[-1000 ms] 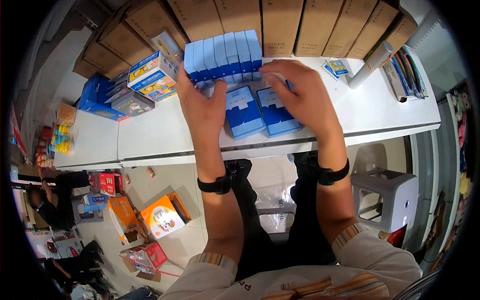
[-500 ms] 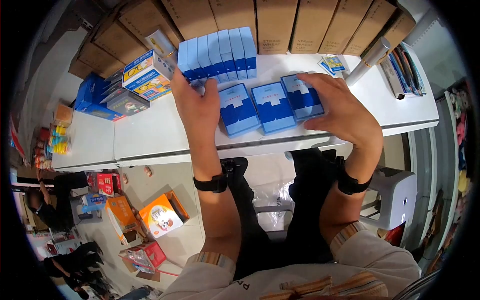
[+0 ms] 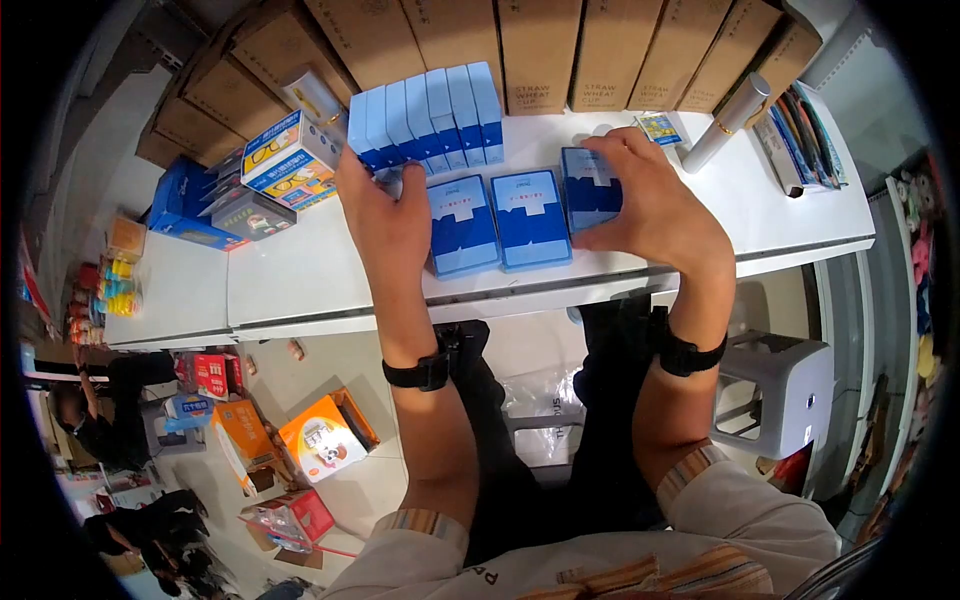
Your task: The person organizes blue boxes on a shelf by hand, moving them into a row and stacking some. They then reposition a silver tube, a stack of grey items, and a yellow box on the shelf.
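Observation:
Three blue boxes lie flat in a line near the table's front edge: a left one, a middle one and a right one. My right hand grips the right box, thumb at its near edge and fingers at its far edge. Behind them, a row of several light-blue boxes stands upright. My left hand rests at the row's left front, thumb raised beside the left flat box; its other fingers are mostly hidden, so its hold is unclear.
Brown cartons line the back of the white table. A silver tube and a book stack are at the right. Eyeglass-picture boxes stand left. A grey stool is below right; people are at the far left.
My right hand has moved left with the right box, which now sits straighter. The middle box has turned straighter and shifted left. The left box has also shifted slightly left.

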`<state>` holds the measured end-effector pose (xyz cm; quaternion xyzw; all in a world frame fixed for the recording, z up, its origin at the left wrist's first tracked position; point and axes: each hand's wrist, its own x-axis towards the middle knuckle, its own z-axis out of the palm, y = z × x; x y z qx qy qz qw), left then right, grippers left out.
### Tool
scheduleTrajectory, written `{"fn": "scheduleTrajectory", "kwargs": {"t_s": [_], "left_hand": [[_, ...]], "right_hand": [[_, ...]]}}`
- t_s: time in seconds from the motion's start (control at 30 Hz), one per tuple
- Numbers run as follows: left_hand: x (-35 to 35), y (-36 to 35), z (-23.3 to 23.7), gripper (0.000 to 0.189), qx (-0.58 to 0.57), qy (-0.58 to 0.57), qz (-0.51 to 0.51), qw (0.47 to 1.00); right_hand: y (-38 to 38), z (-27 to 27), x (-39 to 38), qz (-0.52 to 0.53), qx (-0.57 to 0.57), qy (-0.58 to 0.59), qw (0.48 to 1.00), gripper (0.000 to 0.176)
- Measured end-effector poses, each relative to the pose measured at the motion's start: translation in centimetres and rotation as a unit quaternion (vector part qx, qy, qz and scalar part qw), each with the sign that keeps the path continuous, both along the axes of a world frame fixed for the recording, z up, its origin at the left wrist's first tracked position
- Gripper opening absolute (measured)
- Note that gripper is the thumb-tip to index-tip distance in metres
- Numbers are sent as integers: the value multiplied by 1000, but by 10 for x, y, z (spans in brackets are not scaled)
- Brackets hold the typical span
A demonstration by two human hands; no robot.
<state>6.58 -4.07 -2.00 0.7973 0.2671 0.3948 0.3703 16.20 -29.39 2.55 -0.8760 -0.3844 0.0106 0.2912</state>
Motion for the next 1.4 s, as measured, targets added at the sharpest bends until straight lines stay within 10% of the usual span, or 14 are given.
{"fn": "scheduleTrajectory", "kwargs": {"t_s": [0.17, 0.83, 1.03, 1.4], "left_hand": [[1, 2, -3, 52, 21, -9, 1, 1000], [0, 0, 0, 52, -34, -18, -13, 999], [1, 2, -2, 52, -26, -37, -23, 999], [0, 1, -3, 54, -19, -39, -20, 999]], "right_hand": [[-1, 15, 4, -45, 116, 152, 981, 88], [26, -7, 15, -166, 308, 137, 927, 51], [29, -20, 19, -75, 271, 53, 958, 60], [57, -6, 3, -243, 213, 50, 945, 79]]}}
